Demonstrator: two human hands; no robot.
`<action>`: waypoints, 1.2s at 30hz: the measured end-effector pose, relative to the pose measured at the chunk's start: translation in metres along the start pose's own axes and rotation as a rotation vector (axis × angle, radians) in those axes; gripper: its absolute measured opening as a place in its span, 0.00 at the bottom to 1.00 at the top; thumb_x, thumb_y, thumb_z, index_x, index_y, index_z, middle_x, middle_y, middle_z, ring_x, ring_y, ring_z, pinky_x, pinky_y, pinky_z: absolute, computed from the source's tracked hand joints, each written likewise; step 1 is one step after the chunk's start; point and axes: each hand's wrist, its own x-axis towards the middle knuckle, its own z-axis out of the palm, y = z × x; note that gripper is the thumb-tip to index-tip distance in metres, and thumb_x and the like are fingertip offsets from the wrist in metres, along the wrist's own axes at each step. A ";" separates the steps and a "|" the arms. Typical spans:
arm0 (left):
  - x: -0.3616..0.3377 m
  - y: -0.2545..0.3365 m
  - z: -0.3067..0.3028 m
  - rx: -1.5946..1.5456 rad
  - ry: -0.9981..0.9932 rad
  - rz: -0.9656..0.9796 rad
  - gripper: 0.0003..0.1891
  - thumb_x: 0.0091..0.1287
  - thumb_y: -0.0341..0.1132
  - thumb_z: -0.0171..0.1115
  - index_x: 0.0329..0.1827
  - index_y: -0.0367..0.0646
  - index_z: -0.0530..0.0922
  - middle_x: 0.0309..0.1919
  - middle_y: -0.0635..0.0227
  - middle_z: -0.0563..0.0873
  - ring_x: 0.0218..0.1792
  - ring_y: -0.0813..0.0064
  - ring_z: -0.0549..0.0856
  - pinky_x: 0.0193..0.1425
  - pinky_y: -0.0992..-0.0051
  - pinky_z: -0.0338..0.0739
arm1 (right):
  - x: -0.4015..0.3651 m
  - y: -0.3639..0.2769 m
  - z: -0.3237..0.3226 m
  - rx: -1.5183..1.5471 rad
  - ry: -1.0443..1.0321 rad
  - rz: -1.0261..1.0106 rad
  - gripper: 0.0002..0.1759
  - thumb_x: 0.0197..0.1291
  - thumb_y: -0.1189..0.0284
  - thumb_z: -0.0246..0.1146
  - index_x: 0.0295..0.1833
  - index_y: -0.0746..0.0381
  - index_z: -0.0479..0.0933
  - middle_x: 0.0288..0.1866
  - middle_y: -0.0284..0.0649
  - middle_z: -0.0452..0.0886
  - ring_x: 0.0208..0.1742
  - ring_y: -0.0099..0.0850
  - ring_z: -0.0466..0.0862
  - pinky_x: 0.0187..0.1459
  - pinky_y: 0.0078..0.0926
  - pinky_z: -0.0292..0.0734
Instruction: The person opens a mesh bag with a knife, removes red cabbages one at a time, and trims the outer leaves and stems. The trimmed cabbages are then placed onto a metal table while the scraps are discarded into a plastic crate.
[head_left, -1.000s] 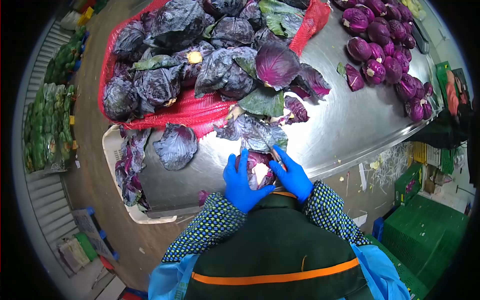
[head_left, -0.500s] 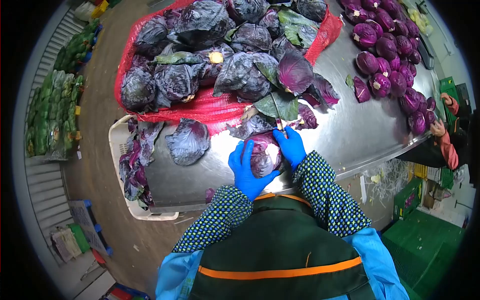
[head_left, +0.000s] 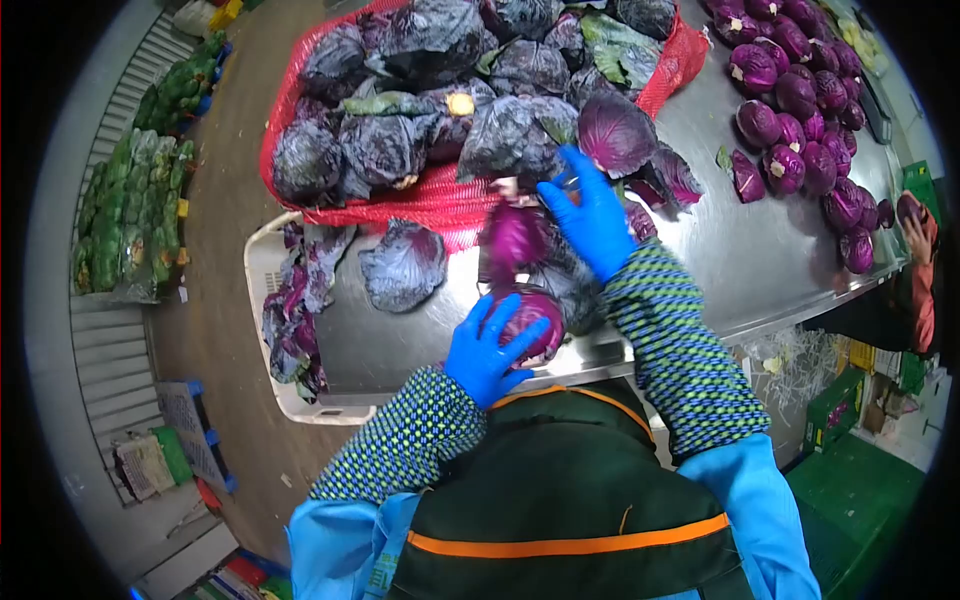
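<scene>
A red cabbage (head_left: 530, 325) with a glossy purple surface rests at the table's near edge. My left hand (head_left: 488, 352), in a blue glove, is spread over its left side and grips it. Just beyond it, a loose purple cabbage leaf (head_left: 515, 240) is smeared by motion. My right hand (head_left: 597, 220), also blue-gloved, is above dark outer leaves (head_left: 568, 285), apart from the cabbage. Its thumb and forefinger are close together around something small that I cannot make out. A detached cabbage leaf (head_left: 403, 265) lies farther left.
A red mesh sack (head_left: 400, 205) holds several untrimmed cabbages at the back. A white crate (head_left: 262, 275) with leaf scraps stands left. Several trimmed cabbages (head_left: 795, 95) are piled right on the metal table (head_left: 700, 270). Another person's hand (head_left: 915, 235) holds a cabbage at the far right.
My right hand has moved up and away from the cabbage, toward the sack. My left hand still holds the cabbage, which now shows smooth purple. A purple leaf has come off behind it.
</scene>
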 end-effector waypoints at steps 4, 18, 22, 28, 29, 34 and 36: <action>0.007 0.003 -0.011 -0.040 -0.008 -0.320 0.49 0.36 0.53 0.76 0.66 0.50 0.66 0.59 0.47 0.66 0.56 0.47 0.69 0.61 0.52 0.63 | -0.048 0.007 -0.031 0.052 -0.127 -0.073 0.26 0.63 0.69 0.57 0.66 0.61 0.63 0.55 0.56 0.73 0.58 0.46 0.74 0.57 0.35 0.68; 0.034 -0.004 0.008 -0.249 0.086 -0.658 0.54 0.35 0.49 0.79 0.67 0.43 0.59 0.58 0.47 0.66 0.59 0.50 0.65 0.64 0.55 0.61 | -0.138 0.024 -0.009 -0.147 -0.377 0.026 0.31 0.61 0.76 0.54 0.70 0.47 0.61 0.33 0.40 0.72 0.31 0.37 0.78 0.33 0.31 0.76; 0.034 0.002 0.011 -0.209 0.130 -0.628 0.54 0.35 0.49 0.79 0.67 0.41 0.59 0.57 0.47 0.66 0.59 0.49 0.65 0.64 0.54 0.60 | -0.126 0.031 -0.003 -0.153 -0.409 0.074 0.28 0.63 0.73 0.52 0.70 0.48 0.61 0.34 0.43 0.73 0.33 0.40 0.79 0.34 0.34 0.76; 0.018 -0.007 0.015 -0.294 0.191 -0.512 0.53 0.35 0.45 0.79 0.66 0.41 0.60 0.60 0.49 0.64 0.61 0.52 0.66 0.65 0.56 0.61 | -0.098 0.075 0.025 0.146 -0.278 0.378 0.29 0.63 0.60 0.56 0.66 0.60 0.63 0.43 0.54 0.78 0.42 0.43 0.81 0.42 0.34 0.75; 0.015 -0.017 0.014 -0.435 0.203 -0.493 0.52 0.35 0.44 0.80 0.66 0.40 0.59 0.59 0.50 0.65 0.61 0.54 0.67 0.66 0.58 0.62 | -0.096 0.076 0.029 0.158 -0.354 0.528 0.32 0.60 0.57 0.59 0.65 0.62 0.64 0.45 0.54 0.78 0.43 0.41 0.81 0.43 0.32 0.74; -0.007 -0.006 -0.040 -1.042 0.289 -0.443 0.59 0.35 0.36 0.81 0.70 0.39 0.49 0.63 0.55 0.62 0.65 0.61 0.65 0.68 0.63 0.62 | -0.063 0.060 0.001 0.501 -0.253 0.731 0.24 0.60 0.59 0.62 0.55 0.64 0.70 0.30 0.37 0.79 0.23 0.22 0.77 0.21 0.18 0.70; 0.009 0.018 -0.057 -0.954 0.370 -0.442 0.60 0.36 0.37 0.81 0.70 0.38 0.47 0.64 0.55 0.60 0.65 0.61 0.64 0.68 0.63 0.61 | -0.063 0.003 -0.021 0.834 -0.275 0.886 0.24 0.60 0.60 0.61 0.57 0.62 0.68 0.34 0.37 0.79 0.24 0.22 0.77 0.21 0.18 0.71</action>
